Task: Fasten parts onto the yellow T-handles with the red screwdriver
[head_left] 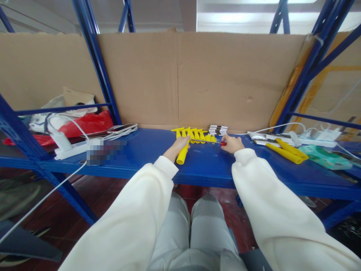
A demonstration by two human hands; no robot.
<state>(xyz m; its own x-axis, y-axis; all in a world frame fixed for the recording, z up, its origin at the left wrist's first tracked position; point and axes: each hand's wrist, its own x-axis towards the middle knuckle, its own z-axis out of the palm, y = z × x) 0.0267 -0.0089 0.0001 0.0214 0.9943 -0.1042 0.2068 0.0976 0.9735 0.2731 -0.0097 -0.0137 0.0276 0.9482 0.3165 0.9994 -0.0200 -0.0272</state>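
The person wears loose cream sleeves with snug cuffs and pale grey trousers; the left hand and right hand are bare.

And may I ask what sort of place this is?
Probably a makeshift workbench in a workshop or storeroom: a blue metal shelf serves as worktop, cardboard stands behind it, and similar yellow pieces lie in a row.

Blue metal rack, blue shelf; brown cardboard sheets along back. Dark red tiled floor. Pale wall or ceiling beyond, bright light upper right.
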